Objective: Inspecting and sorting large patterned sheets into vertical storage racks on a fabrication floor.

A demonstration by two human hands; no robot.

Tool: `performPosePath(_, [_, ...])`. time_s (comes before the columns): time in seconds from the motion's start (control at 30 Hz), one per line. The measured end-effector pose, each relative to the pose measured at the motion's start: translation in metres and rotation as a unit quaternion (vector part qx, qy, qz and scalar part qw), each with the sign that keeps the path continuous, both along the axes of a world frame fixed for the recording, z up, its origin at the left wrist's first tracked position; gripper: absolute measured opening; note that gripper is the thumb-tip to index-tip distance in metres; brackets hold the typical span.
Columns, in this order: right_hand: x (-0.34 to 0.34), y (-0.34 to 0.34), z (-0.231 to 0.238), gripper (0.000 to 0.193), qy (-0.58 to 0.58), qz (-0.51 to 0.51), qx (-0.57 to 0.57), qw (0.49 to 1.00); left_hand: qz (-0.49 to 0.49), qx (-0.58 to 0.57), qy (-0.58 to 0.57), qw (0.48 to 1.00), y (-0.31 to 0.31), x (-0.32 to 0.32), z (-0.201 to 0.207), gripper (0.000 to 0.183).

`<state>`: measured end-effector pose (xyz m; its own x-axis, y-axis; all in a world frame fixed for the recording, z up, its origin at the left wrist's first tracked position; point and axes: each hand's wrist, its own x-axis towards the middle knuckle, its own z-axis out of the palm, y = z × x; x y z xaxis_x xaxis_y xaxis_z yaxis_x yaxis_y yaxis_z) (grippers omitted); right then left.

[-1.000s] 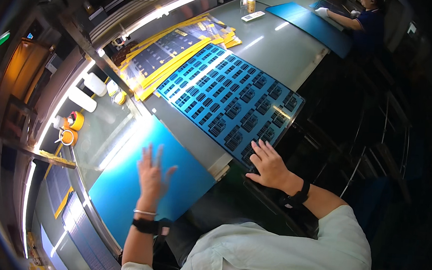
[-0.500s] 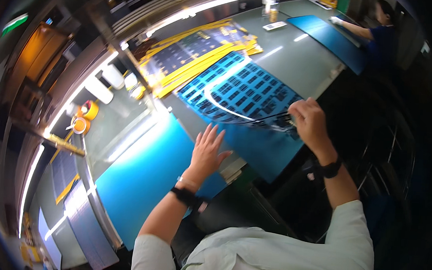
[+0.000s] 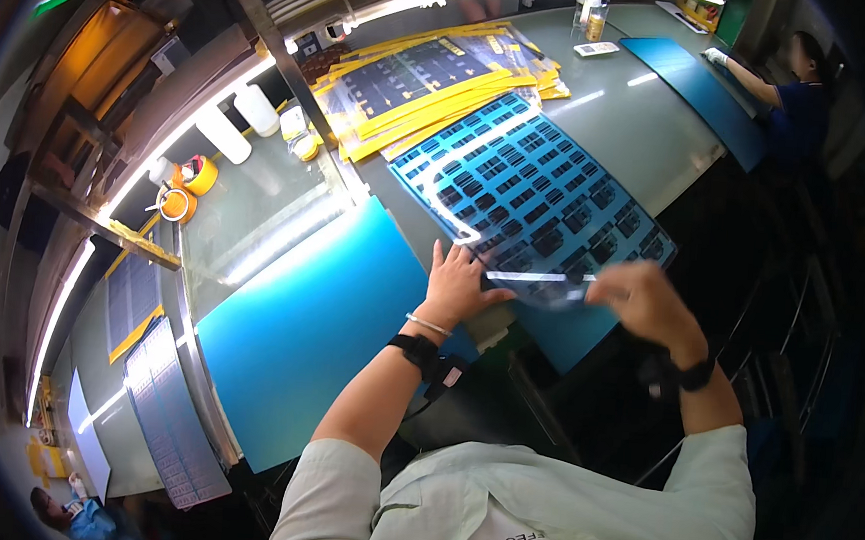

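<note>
Green glass covers the surface (image 3: pixel 623 133), and a clear sheet with dark squares (image 3: pixel 528 191) is laid on it. Its near edge is pressed by the flat, open left hand (image 3: pixel 456 287) and pinched by the blurry right hand (image 3: pixel 646 300).

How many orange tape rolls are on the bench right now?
2. One orange tape roll sits by the white bottles at the far left of the glass top; the second lies just beside it, nearer the person. Others may be hidden behind the frame post.
</note>
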<state>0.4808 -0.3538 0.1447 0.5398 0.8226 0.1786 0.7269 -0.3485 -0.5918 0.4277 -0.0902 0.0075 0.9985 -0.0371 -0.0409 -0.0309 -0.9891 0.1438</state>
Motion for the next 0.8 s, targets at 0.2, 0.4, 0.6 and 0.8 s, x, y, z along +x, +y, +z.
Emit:
performPosePath(0.2, [-0.047,-0.03,-0.047,0.084,-0.152,0.023,-0.202,0.967,-0.012,-0.067,-0.009,0.998,0.013,-0.011,0.005,0.076])
performPosePath(0.4, [-0.031,-0.039,-0.109,0.04,-0.252,-0.054,0.013,0.966,0.05,-0.226,-0.154,0.961,0.035,-0.013,-0.006,0.035])
performPosePath(0.6, [-0.019,-0.086,0.004,0.019,-0.107,-0.367,0.257,0.887,0.237,-0.252,-0.403,0.848,0.061,-0.035,0.054,0.028])
performPosePath(0.8, [0.063,-0.125,-0.058,0.054,0.394,-0.249,0.581,0.667,0.063,-0.184,-0.417,0.888,0.017,-0.02,0.074,0.054])
